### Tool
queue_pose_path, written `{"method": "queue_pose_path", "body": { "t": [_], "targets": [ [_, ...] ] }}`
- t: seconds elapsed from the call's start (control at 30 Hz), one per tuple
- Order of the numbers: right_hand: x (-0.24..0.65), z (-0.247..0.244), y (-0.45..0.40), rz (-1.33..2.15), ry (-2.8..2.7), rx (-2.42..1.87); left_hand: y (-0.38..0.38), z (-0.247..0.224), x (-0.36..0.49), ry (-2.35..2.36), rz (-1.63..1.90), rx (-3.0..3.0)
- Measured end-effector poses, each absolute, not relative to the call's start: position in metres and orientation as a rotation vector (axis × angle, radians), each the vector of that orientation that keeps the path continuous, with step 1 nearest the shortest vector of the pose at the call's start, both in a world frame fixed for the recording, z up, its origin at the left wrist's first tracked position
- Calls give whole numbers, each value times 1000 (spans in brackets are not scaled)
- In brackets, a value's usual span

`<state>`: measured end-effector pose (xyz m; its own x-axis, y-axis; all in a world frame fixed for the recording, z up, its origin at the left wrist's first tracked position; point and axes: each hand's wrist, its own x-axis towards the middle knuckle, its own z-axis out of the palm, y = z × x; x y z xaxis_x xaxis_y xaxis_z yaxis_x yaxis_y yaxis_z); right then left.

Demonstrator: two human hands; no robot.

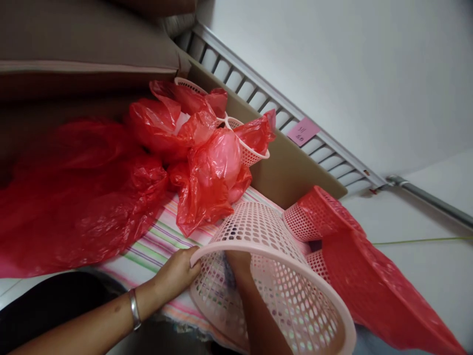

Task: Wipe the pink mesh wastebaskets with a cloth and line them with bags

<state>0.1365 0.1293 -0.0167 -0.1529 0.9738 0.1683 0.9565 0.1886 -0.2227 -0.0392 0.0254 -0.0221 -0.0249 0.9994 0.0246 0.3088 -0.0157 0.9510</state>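
A pale pink perforated plastic basket (254,222) lies tilted on its side, its wide mouth towards me. My left hand (181,273), with a silver bangle at the wrist, is closed around the left part of the rim. Inside the basket is my right hand (240,264), closed on a grey-blue cloth (229,271) against the inner wall; its fingertips are mostly hidden. A striped cloth (162,246) lies under the basket. Just beyond it sits a crumpled red plastic bag (210,182).
Other pink baskets (303,222) stand at the right, one with a red bag (369,276) hanging over it. A basket (254,157) and more red bags (92,187) are at the back and left. A radiator (251,91) with a pink note (303,131) runs along the wall behind a beige board (277,167).
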Motion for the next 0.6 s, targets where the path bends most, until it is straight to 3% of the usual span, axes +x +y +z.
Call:
{"method": "queue_pose_path", "body": {
  "t": [0.33,0.6],
  "targets": [
    [144,-49,18,133,-2360,-1728,22,-20,-38,1427,1120,1479],
    [138,-34,96,147,-2235,-1792,19,-13,-47,1296,1120,1556]
  ]
}}
